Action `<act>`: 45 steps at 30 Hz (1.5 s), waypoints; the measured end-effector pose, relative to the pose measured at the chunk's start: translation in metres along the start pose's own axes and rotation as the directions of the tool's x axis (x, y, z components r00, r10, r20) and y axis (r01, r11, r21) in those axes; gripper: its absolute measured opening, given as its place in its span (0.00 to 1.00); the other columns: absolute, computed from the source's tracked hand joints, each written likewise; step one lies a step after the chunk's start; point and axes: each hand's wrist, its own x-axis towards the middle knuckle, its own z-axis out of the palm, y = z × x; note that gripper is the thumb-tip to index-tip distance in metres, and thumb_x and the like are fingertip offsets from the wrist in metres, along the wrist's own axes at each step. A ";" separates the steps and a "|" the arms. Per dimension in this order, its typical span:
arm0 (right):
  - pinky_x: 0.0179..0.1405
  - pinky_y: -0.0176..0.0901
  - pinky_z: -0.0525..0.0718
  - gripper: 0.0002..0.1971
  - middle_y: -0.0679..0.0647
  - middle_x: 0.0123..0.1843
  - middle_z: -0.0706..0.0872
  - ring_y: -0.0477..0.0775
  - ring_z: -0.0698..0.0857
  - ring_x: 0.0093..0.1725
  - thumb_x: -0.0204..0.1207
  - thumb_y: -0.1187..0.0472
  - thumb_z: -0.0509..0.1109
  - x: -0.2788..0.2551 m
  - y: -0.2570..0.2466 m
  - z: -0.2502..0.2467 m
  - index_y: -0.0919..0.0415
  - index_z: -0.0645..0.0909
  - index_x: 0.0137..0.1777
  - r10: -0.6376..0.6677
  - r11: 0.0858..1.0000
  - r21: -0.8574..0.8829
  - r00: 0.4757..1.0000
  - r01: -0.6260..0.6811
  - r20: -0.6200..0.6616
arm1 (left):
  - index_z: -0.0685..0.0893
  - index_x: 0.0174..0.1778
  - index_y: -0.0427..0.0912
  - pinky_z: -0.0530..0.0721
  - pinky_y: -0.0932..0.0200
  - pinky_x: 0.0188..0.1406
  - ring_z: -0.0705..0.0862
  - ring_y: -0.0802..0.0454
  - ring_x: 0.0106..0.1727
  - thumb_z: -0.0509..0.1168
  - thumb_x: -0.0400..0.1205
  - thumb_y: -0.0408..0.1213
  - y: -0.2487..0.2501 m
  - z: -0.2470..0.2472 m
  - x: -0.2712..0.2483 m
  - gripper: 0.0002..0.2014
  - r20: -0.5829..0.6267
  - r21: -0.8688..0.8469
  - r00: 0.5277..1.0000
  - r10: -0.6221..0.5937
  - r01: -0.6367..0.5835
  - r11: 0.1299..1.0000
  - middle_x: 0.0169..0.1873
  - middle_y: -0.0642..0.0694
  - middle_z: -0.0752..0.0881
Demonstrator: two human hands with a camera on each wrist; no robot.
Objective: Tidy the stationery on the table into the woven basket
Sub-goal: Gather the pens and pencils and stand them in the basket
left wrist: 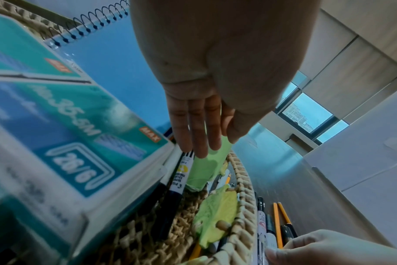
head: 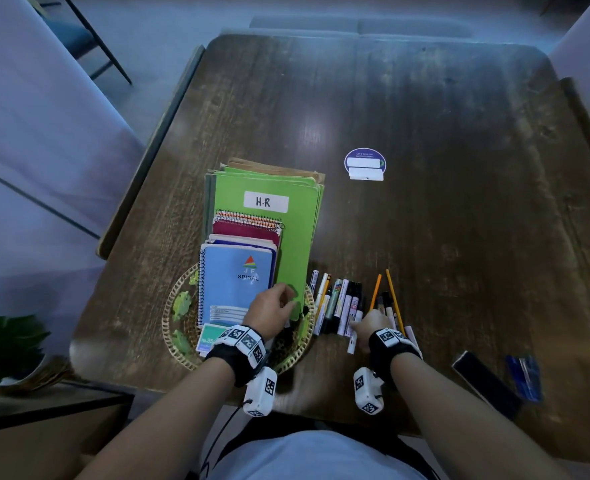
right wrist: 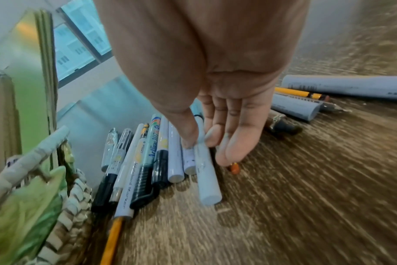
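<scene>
the woven basket (left wrist: 244,181) is mostly buried under a blue spiral notebook (head: 234,282) and the green folder (head: 286,237), whose corner my left hand (head: 269,306) covers, pinching it between thumb and fingers. just right of the basket, on the worktop (head: 425,202), my right hand (head: 373,323) pinches a white marker (right wrist: 205,170) among loose pens (head: 338,303); that close view is smeared.

table (head: 425,133): dark grained wood, worn, soft sheen | woven basket (left wrist: 244,188): pale plaited natural fibre, rough | green folder (head: 300,244): matt card | blue notebook (head: 231,282): smooth cover, wire coil | staple box (left wrist: 79,125): glossy printed card | white marker (right wrist: 204,170): smooth plastic | pencil (right wrist: 113,240): painted wood
</scene>
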 end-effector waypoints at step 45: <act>0.44 0.52 0.91 0.05 0.57 0.46 0.89 0.59 0.91 0.46 0.82 0.57 0.66 0.016 0.003 -0.029 0.57 0.82 0.51 -0.077 0.993 0.091 0.997 0.075 0.020 | 0.78 0.51 0.45 0.85 0.49 0.49 0.85 0.42 0.49 0.73 0.78 0.50 -0.010 0.012 0.015 0.16 0.086 0.160 0.982 -0.171 0.155 0.975 0.49 0.43 0.87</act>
